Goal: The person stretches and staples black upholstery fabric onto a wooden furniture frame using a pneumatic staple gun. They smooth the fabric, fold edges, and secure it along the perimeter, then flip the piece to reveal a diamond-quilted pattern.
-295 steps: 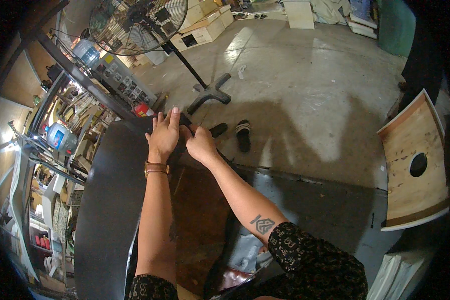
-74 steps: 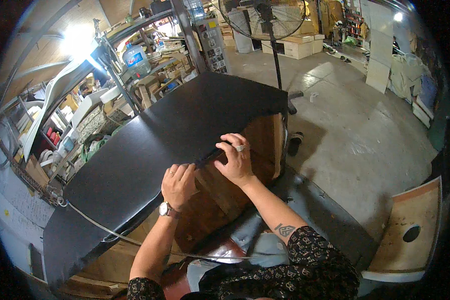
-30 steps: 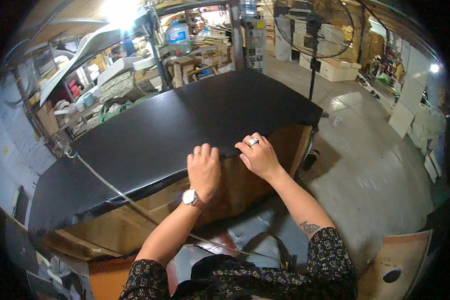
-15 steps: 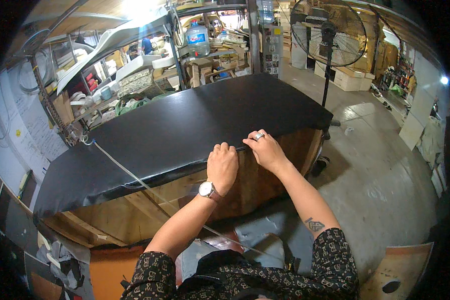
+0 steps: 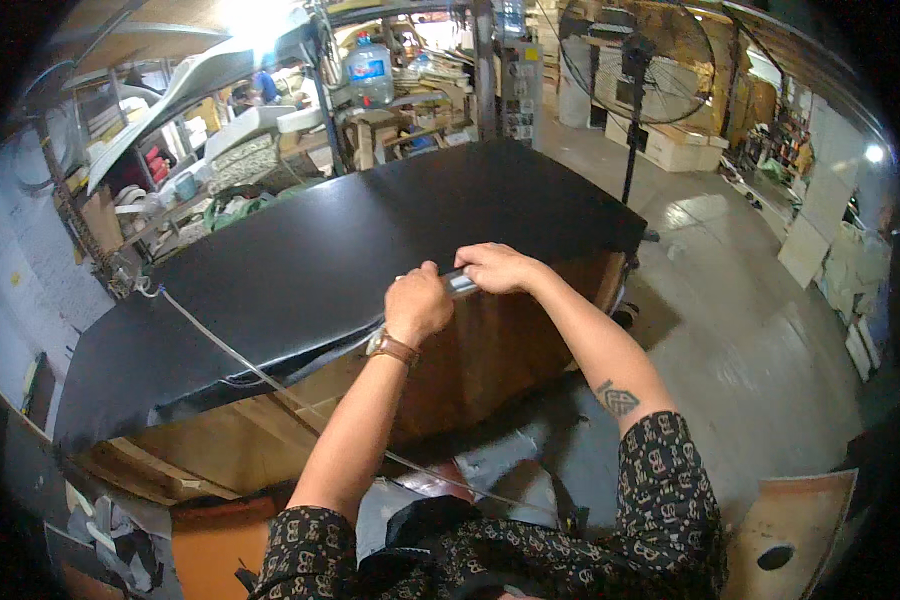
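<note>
A smooth black leather-like cover (image 5: 360,235) lies over the top of a long wooden frame (image 5: 480,340) in front of me. My left hand (image 5: 417,303), with a watch at the wrist, is closed on the cover's near edge. Just right of it my right hand (image 5: 497,268) pinches the same edge, its fingers curled over the top. Between the hands a short shiny grey piece of the edge shows, turned up to the light. My fingertips are partly hidden beneath the fold. Bare wood shows under the edge.
A thin pale hose (image 5: 215,338) crosses the cover's left part and runs down past my left forearm. Behind stand shelves with a large water bottle (image 5: 369,72) and a standing fan (image 5: 635,60). A board with a dark hole (image 5: 810,510) lies at lower right.
Both hands have kept to the near edge and come closer together, the right one turning over more. The edge between them now shows a shiny turned-up piece. The whole view has shifted slightly.
</note>
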### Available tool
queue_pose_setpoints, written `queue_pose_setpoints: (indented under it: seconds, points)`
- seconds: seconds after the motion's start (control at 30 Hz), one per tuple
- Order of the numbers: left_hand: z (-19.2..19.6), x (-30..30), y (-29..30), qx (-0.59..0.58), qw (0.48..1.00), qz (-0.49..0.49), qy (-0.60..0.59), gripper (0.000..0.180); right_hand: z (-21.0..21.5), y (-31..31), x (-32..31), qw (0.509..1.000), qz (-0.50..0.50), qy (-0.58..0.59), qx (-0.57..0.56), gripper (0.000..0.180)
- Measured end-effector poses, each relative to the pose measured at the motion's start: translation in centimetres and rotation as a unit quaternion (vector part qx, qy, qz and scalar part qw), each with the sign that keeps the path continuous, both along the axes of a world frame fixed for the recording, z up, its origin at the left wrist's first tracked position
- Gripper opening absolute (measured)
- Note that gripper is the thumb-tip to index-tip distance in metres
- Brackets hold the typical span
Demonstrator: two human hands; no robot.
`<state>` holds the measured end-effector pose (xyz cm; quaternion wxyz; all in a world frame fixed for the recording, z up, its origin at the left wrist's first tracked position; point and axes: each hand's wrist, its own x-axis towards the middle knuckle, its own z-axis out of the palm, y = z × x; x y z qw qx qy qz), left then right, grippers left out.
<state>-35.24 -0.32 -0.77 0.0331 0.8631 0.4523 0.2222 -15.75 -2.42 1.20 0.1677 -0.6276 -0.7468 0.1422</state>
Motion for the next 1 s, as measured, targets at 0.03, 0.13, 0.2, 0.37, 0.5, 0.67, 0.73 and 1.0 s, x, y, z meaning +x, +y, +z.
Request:
queue_pose_setpoints:
  seconds: [0.03, 0.13, 0.2, 0.37, 0.5, 0.67, 0.73, 1.0]
  points:
    - [0.0, -0.1, 0.0, -0.009, 1.0, -0.008, 0.006, 0.035, 0.0, 0.0, 0.1, 0.999, 0.019, -0.025, -0.001, 0.031]
    - [0.3, -0.8, 0.2, -0.033, 0.998, -0.039, 0.034, 0.048, 0.3, -0.3, 0.2, 0.998, 0.053, -0.02, -0.021, 0.039]
    - [0.9, -1.5, 0.5, -0.022, 0.994, -0.078, 0.07, 0.054, 0.8, -0.5, 0.1, 0.995, 0.079, -0.045, -0.031, 0.046]
    - [1.3, -1.4, 0.6, -0.016, 0.995, -0.066, 0.077, 0.041, 1.1, -0.9, -0.9, 0.993, 0.066, -0.1, 0.01, 0.056]
    - [0.7, -1.1, -0.1, 0.015, 0.996, -0.063, 0.06, 0.03, 0.1, -2.3, -1.3, 0.99, 0.024, -0.109, 0.084, 0.048]
    - [-0.3, -1.0, -1.6, 0.105, 0.992, -0.056, 0.043, 0.019, -2.3, -4.8, -2.0, 0.972, -0.054, -0.128, 0.19, 0.035]
    - [-0.9, -1.0, -2.6, 0.136, 0.988, -0.044, 0.052, 0.015, -3.5, -5.5, -2.4, 0.964, -0.079, -0.081, 0.242, 0.024]
    - [-3.6, -1.5, -2.9, 0.233, 0.968, -0.07, 0.067, 0.003, -9.5, -7.1, -3.6, 0.885, -0.095, 0.028, 0.455, 0.017]
